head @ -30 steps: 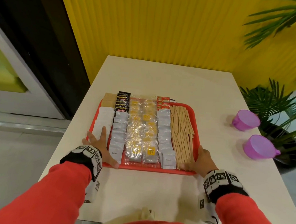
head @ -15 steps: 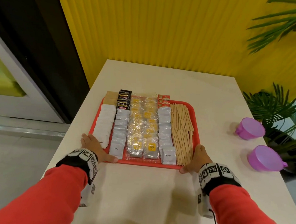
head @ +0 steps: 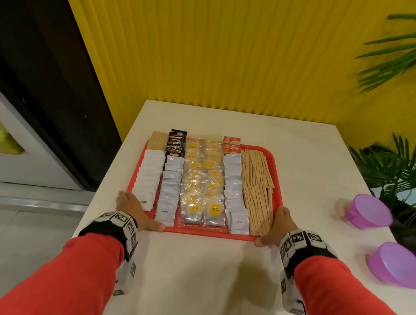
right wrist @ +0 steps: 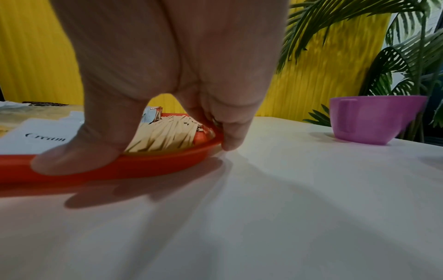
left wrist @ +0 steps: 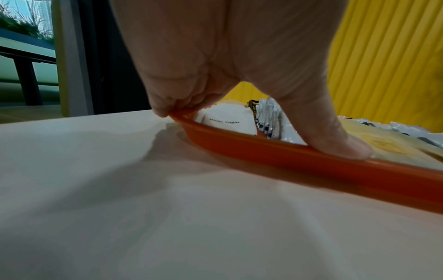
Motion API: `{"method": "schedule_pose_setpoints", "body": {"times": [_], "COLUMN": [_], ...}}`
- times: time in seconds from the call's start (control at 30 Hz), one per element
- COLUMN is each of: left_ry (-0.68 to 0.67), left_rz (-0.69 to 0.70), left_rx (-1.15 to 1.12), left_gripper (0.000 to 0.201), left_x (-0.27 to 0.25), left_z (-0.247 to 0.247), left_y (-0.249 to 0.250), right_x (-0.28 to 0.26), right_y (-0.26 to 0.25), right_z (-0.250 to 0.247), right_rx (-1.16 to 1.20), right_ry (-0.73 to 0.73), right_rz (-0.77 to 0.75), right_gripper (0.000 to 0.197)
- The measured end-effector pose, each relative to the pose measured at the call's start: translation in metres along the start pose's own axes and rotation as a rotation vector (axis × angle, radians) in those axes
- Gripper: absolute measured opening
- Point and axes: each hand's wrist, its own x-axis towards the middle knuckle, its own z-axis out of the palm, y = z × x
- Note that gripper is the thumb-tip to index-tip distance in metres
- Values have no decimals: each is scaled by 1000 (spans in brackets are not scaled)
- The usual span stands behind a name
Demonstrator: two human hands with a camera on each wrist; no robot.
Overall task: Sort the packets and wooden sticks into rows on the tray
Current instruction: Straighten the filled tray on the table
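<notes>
- My left hand (head: 135,211) pinches the near left corner of the red tray (head: 277,176): in the left wrist view the thumb lies along the near rim and the fingers curl over the side rim. I judge that corner hold is there to steer or square the tray, not to pick anything up.
- Just beyond that hand sits the white sugar row (head: 148,178), packets overlapped like shingles, with brown packets at its far end. Overlap keeps each label readable and the row narrow.
- Next comes the coffee row (head: 169,191), capped at the far end by black sachets (head: 176,142).
- The middle holds two rows of clear packets with yellow labels (head: 201,188), side by side.
- Then the cream row (head: 235,193), with red sachets (head: 231,144) at its far end poking over the tray's far rim.
- The wooden sticks (head: 257,189) lie lengthwise along the right rim, which I take as a stop against rolling.
- My right hand (head: 279,225) mirrors the left: thumb on the near rim, fingers curled round the near right corner, pinching it.
- Two purple cups (head: 369,212) stand on the table (head: 207,279) well right of the tray.
- Everything looks sorted, so I judge the task nearly finished; a tilt while moving the tray could slide the rows.
</notes>
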Motion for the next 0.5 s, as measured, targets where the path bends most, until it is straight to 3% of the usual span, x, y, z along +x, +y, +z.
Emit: {"method": "schedule_pose_setpoints", "body": {"times": [0.5], "left_ry": [8], "left_rz": [-1], "left_rx": [79], "left_gripper": [145], "left_x": [58], "left_z": [-31], "left_y": [36], "right_x": [68], "right_y": [-29], "right_z": [-21], "right_rx": [-52], "right_ry": [-6], "right_rz": [2], "right_gripper": [124]}}
